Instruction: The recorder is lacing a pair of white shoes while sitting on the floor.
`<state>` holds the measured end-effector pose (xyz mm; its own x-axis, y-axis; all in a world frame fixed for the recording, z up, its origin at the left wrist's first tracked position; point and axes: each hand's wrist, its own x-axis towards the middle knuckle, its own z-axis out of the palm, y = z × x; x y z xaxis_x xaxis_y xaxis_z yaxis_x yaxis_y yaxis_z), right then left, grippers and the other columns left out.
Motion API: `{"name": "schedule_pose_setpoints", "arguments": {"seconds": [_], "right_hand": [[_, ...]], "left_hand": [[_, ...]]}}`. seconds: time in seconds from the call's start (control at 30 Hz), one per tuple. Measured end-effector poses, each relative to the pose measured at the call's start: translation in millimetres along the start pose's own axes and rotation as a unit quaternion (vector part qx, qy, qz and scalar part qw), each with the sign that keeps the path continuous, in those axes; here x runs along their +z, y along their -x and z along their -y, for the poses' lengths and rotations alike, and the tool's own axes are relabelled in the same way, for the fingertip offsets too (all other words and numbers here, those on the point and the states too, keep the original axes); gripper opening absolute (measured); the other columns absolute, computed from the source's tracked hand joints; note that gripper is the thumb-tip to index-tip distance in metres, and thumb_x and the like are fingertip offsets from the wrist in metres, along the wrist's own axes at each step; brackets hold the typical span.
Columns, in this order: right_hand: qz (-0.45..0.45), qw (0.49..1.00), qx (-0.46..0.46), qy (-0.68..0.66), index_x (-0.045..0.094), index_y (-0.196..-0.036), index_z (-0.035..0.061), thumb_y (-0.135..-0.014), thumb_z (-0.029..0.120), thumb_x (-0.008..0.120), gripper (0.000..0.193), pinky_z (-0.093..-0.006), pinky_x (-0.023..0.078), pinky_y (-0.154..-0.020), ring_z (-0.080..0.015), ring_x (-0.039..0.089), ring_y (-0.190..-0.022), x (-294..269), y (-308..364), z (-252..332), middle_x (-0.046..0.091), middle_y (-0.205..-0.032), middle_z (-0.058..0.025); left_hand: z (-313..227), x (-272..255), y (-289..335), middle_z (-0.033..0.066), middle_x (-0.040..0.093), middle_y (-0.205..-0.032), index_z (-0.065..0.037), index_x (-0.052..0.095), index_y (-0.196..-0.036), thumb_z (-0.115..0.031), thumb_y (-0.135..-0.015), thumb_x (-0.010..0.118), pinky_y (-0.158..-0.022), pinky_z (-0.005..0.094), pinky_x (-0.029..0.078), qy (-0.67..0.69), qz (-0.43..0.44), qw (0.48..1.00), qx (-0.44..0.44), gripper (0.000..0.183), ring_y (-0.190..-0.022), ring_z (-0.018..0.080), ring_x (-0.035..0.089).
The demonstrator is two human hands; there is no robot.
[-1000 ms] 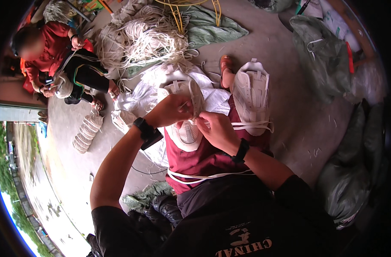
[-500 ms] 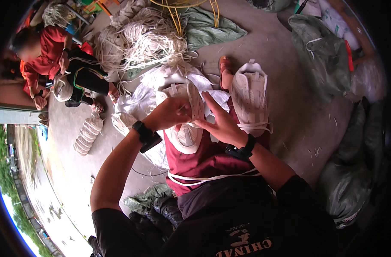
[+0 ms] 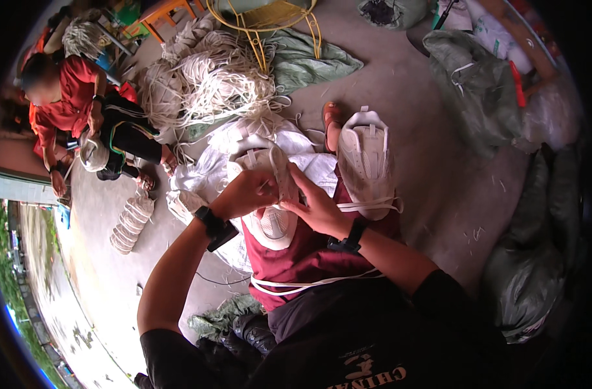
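A white sneaker point(image 3: 274, 228) rests on my left thigh, its toe toward me. Over its lacing area is my left hand point(image 3: 245, 193), closed in a pinch with a thin white shoelace point(image 3: 264, 185) showing at the fingertips. On the shoe's right side, my right hand point(image 3: 320, 206) holds the upper, thumb and fingers spread along its edge. A second white sneaker point(image 3: 366, 162) lies on my right leg, toe also toward me, with a loose lace point(image 3: 374, 205) across it. More white laces point(image 3: 309, 282) lie over my lap.
Piled white laces point(image 3: 218, 84) and a green sack point(image 3: 309, 58) lie ahead near a yellow metal frame point(image 3: 257, 26). At the left a person in red point(image 3: 72, 84) handles a bundle. Tied laces point(image 3: 132, 223) are on the floor; dark green sacks point(image 3: 481, 84) stand right.
The view has shifted slightly, so the shoes and hands appear lower and further left. My left fingers still pinch at the lacing; my right hand remains on the shoe's side.
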<state>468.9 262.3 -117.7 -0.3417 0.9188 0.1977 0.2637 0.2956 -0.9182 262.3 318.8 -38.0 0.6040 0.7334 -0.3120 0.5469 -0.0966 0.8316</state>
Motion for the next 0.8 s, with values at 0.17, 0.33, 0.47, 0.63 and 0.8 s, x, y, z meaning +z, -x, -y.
{"name": "schedule_pose_setpoints", "arguments": {"seconds": [0.17, 0.33, 0.47, 0.63, 0.8], "right_hand": [[0.008, 1.0, -0.006, 0.026, 0.016, -0.154, -0.0018, -0.094, 0.022, 0.068, 0.083, -0.0363, 0.03, -0.116, -0.0332, 0.034, -0.144, -8.7, -1.2, 9.9, 0.03, -0.156, -0.0253], [0.038, 0.998, -0.013, 0.046, 0.017, -0.154, -0.0029, -0.094, 0.023, 0.068, 0.082, -0.0368, 0.031, -0.116, -0.0347, 0.035, -0.143, -21.1, -4.7, 15.7, 0.03, -0.155, -0.0275], [0.043, 0.998, -0.007, 0.037, 0.02, -0.152, -0.0026, -0.093, 0.024, 0.07, 0.082, -0.037, 0.037, -0.112, -0.0362, 0.04, -0.14, -25.6, -7.4, 16.6, 0.033, -0.152, -0.0285], [0.034, 0.999, 0.01, 0.018, 0.021, -0.153, 0.0026, -0.092, 0.023, 0.07, 0.081, -0.0385, 0.054, -0.094, -0.0375, 0.049, -0.132, -29.2, -7.5, 21.8, 0.038, -0.149, -0.0274], [0.039, 0.998, 0.036, 0.016, 0.018, -0.153, 0.0028, -0.092, 0.018, 0.069, 0.081, -0.0419, 0.055, -0.088, -0.0415, 0.06, -0.116, -36.7, -6.0, 27.8, 0.041, -0.146, -0.0286]], "left_hand": [[-15.0, 0.6, 2.6, 0.0058, 0.064, -0.073, 0.0, 0.063, -0.09, -0.009, -0.082, 0.068, -0.062, 0.0295, 0.051, 0.0, 0.003, 0.999, -0.043, 0.013, -0.062, 0.0132, 0.065], [-30.7, 1.0, 2.4, 0.0076, 0.065, -0.071, 0.003, 0.063, -0.086, -0.009, -0.084, 0.065, -0.055, 0.0278, 0.052, 0.015, 0.003, 0.999, -0.041, 0.012, -0.057, 0.0142, 0.067], [-35.8, 0.0, -0.7, 0.0094, 0.067, -0.068, 0.002, 0.064, -0.09, -0.014, -0.086, 0.065, -0.059, 0.0311, 0.053, -0.028, 0.015, 0.998, -0.058, 0.016, -0.056, 0.0179, 0.068], [-32.8, -4.2, -7.8, 0.0091, 0.067, -0.068, 0.002, 0.066, -0.088, -0.015, -0.084, 0.067, -0.059, 0.0303, 0.053, -0.043, 0.026, 0.998, -0.039, 0.017, -0.057, 0.0174, 0.068], [-37.7, -6.1, -14.9, 0.0084, 0.067, -0.068, 0.002, 0.068, -0.088, -0.014, -0.085, 0.067, -0.059, 0.0304, 0.053, -0.041, 0.036, 0.999, -0.002, 0.017, -0.056, 0.016, 0.068]]}}
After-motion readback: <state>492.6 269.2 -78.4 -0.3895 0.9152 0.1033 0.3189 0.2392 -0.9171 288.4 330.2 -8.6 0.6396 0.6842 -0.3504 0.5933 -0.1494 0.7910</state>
